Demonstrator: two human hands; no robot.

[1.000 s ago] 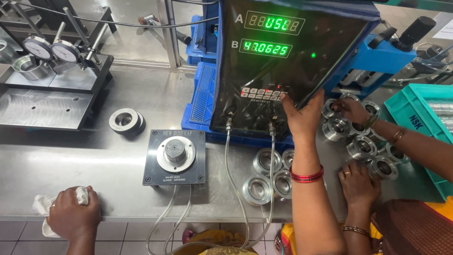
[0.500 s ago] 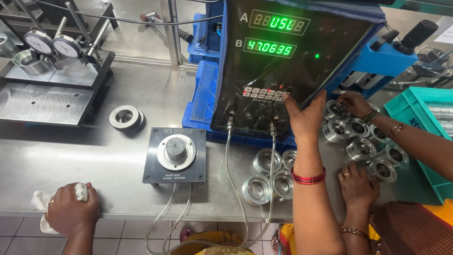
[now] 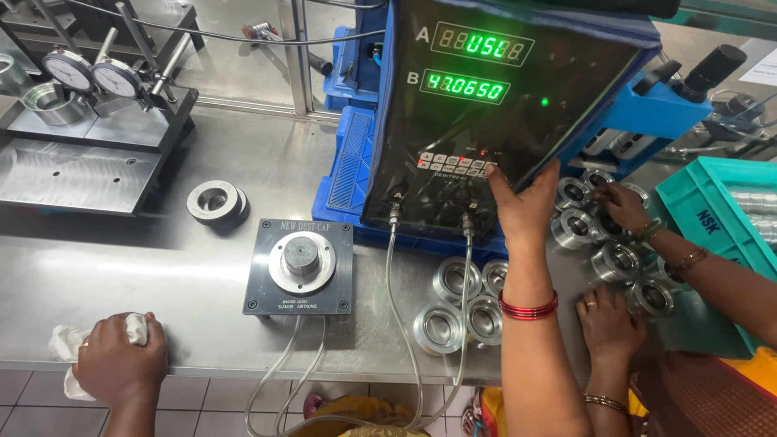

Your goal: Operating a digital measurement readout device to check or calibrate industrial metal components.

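Head view. My left hand (image 3: pixel 121 364) rests at the near edge of the steel table (image 3: pixel 162 275), fingers closed around a crumpled white cloth (image 3: pixel 69 348) that lies on the table edge, part of it hanging over.

My right hand (image 3: pixel 526 206) is raised to the black display unit (image 3: pixel 502 121). The fingers are extended and hold nothing; the fingertips touch the row of small keys (image 3: pixel 457 162) below the two green readouts.

Between my hands sits a square grey gauge block (image 3: pixel 299 265) with a round plug at its centre. Clear hoses (image 3: pixel 388 324) run from the display unit down over the table edge. A black ring (image 3: pixel 214 202) lies to the left of the block. Four shiny metal rings (image 3: pixel 465 303) are grouped near my right forearm.

To the right, a co-worker's two hands (image 3: pixel 615 259) rest among further metal rings beside a green crate (image 3: pixel 720 218).
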